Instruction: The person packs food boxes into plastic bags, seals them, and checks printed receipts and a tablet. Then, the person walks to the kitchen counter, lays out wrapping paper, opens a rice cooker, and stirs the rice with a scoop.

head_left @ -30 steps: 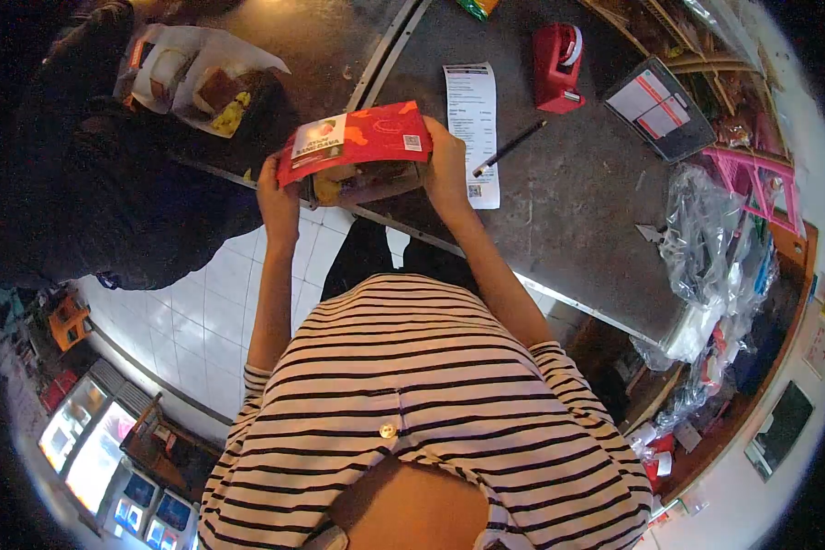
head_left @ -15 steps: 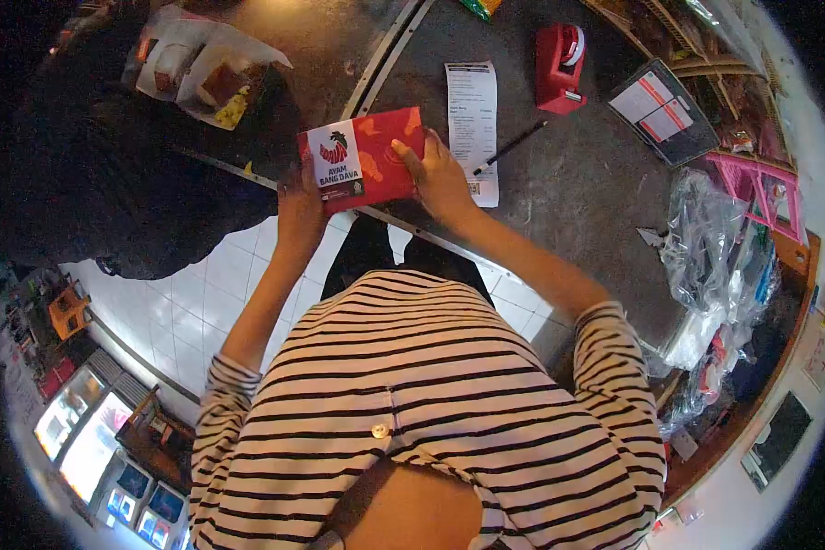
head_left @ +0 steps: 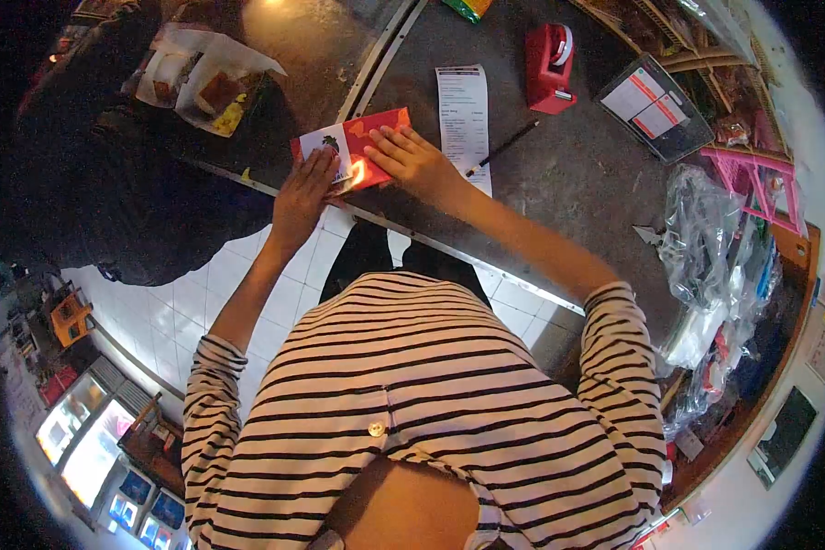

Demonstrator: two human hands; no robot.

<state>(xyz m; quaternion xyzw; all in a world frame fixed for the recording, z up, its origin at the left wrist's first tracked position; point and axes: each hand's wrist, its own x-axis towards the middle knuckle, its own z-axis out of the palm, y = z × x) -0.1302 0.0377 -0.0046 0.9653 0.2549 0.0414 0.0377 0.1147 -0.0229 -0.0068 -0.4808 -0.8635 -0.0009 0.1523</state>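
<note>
A red food box (head_left: 382, 124) with a white label lies at the counter's near edge, its top catching a bright glare. My left hand (head_left: 304, 195) rests on the label end with fingers extended over the print. Across the red part of the top, the fingers of my right hand (head_left: 418, 165) are stretched out and slightly spread. The undersides of both hands and the box's near side are hidden. Just right of the box is a long printed receipt (head_left: 463, 103), with a dark pencil (head_left: 503, 148) lying beside it, its tip over the paper.
A red tape dispenser (head_left: 549, 69) and a dark clipboard-like holder with labels (head_left: 655, 105) stand to the right. Clear plastic bags (head_left: 701, 211) and a pink rack (head_left: 761, 181) line the right side. Food on wrapping paper (head_left: 213, 82) lies left, near a dark-clothed person (head_left: 128, 192).
My hands have gone from gripping the box's two sides to lying over its top. The box is lower and flatter, and my left fingers now cover much of the label.
</note>
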